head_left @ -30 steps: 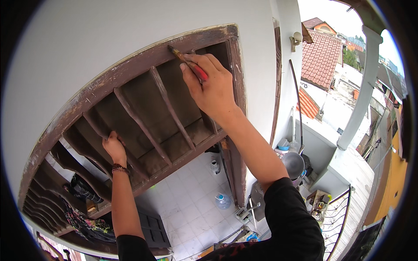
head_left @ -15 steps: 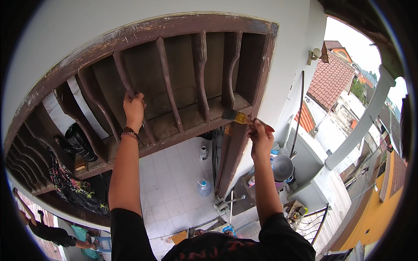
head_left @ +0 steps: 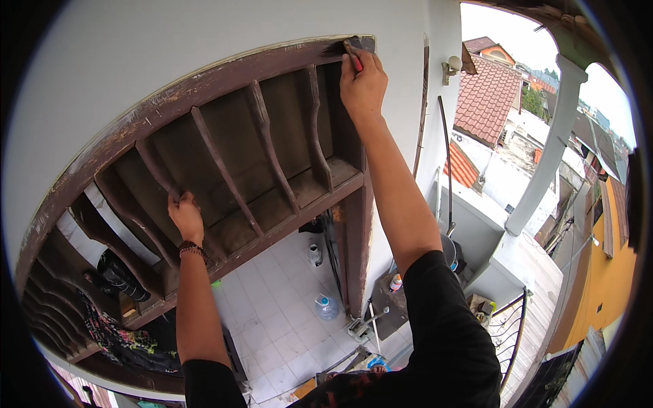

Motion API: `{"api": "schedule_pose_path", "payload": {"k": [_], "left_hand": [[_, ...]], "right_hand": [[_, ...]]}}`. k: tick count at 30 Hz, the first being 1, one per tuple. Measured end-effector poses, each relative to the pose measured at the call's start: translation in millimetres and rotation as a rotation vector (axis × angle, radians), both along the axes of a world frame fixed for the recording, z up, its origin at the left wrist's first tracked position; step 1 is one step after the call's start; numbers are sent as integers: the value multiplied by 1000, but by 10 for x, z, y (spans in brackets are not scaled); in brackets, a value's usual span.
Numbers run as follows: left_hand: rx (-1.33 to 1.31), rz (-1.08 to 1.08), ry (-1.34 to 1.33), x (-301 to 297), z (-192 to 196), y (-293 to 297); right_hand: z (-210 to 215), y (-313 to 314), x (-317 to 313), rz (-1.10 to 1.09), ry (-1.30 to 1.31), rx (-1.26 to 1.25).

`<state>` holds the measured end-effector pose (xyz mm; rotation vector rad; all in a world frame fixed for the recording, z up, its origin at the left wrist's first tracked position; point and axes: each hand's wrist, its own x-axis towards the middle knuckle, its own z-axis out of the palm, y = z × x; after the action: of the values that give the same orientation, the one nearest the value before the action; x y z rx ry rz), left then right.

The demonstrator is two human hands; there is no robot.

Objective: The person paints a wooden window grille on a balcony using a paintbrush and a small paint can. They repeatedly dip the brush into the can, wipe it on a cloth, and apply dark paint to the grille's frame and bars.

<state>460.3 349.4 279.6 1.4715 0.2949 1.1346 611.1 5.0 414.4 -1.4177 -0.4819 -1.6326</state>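
Raised since a moment ago, the right hand (head_left: 362,81) grips a red-handled brush (head_left: 348,52) at the upper-centre corner of the worn brown arched wooden frame (head_left: 204,88). At centre left, the left hand (head_left: 183,214) clutches a slat (head_left: 163,178). Below, a clear water bottle (head_left: 326,306) stands on white tiles (head_left: 272,319).

Open gaps between brown slats (head_left: 262,146)

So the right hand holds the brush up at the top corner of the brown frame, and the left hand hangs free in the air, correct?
Not quite. In the head view the left hand grips a slat of the brown frame. The right hand does hold the brush at the top corner.
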Motion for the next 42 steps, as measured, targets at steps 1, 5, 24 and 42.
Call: {"api": "schedule_pose_path", "payload": {"k": [1, 5, 24, 42], "left_hand": [[18, 9, 9, -14, -8, 6], [31, 9, 11, -28, -41, 114], [32, 47, 44, -45, -75, 185], [2, 1, -49, -154, 4, 94]], "right_hand": [[-40, 43, -74, 29, -24, -34], [-96, 183, -522, 173, -36, -117], [18, -938, 242, 374, 254, 292], [-37, -241, -528, 924, 248, 147]]}}
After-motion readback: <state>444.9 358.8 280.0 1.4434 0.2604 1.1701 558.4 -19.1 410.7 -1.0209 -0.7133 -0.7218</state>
